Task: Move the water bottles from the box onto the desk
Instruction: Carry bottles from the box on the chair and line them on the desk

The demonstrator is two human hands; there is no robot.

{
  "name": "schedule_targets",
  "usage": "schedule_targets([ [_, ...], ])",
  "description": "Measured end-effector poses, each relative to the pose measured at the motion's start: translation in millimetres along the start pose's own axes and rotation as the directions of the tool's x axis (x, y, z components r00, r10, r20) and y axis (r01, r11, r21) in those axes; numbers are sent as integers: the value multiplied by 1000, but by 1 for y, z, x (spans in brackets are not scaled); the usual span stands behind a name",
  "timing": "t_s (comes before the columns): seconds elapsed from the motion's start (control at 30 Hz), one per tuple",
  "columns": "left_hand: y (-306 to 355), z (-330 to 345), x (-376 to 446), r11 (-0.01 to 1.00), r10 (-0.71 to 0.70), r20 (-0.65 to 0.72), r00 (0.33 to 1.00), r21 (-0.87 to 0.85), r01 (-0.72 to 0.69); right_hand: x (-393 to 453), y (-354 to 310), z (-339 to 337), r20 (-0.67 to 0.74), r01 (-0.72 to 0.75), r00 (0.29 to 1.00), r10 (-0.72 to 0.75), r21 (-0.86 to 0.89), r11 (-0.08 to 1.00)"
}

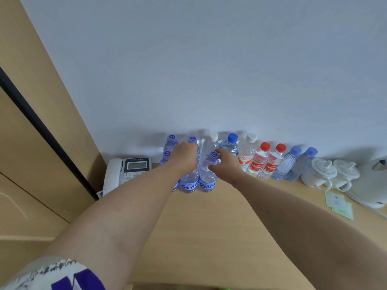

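Left hand: I see my left hand (187, 152) stretched forward over the desk (209, 227), arm almost straight, fingers curled down over the top of a purple-capped bottle (188, 183); it grips that bottle near the neck.
Right hand: my right hand (225, 164) reaches in from the right, thumb and fingers pinching the neck of a second purple-capped bottle (207, 181) just under its cap.
Held bottles: both stand upright on the desk, side by side and touching, at the front of the group.
Purple-capped bottles: I count five caps in all, the other three behind and left of the held pair.
White-capped bottles: two (210, 143), at the wall.
Blue-capped bottles: three, one (230, 144) between the white ones, two at the right end of the row.
Red-capped bottles: two (259, 162), side by side.
Box: out of my sight.
Telephone: one (125, 172), left of the bottles.
White lidded cups: two (320, 173), right of the row.
Kettle: one (370, 185), far right, partly cut off.
Green paper packets: two (339, 204), flat on the desk by the cups.
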State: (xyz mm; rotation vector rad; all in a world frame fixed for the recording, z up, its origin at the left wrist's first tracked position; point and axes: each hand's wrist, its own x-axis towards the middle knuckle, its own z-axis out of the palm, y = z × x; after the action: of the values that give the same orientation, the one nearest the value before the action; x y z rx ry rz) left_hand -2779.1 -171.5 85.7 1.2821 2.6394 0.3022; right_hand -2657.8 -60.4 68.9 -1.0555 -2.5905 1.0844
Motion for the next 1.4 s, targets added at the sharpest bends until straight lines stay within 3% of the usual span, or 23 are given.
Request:
schedule_targets([
  [0.3, 61, -15, -6, 983, 177, -149, 973, 79, -167, -33, 18, -58, -111, -5, 994, -2, -62, 998],
  [0.53, 203, 9, -9, 914, 406, -137, 904, 55, -402, -96, 105, -149, -239, -179, 962, 133, -180, 967],
  [0.7, 327, 49, -39, 829, 559, -44, 828, 14, -559, -175, 199, -217, -347, -366, 890, 296, -158, 917],
  [0.87, 462, 98, -86, 723, 689, 60, 723, 21, -691, -277, 298, -275, -446, -539, 772, 452, -84, 838],
  [1.07, 627, 154, -176, 502, 852, 163, 497, 10, -865, -421, 395, -334, -526, -719, 570, 631, 52, 693],
  [1.2, 721, 189, -249, 348, 924, 188, 332, -59, -936, -529, 444, -360, -559, -808, 386, 734, 179, 561],
  [1.4, 824, 248, -368, 103, 957, 285, 57, -148, -984, -672, 496, -361, -514, -845, 50, 856, 435, 310],
])
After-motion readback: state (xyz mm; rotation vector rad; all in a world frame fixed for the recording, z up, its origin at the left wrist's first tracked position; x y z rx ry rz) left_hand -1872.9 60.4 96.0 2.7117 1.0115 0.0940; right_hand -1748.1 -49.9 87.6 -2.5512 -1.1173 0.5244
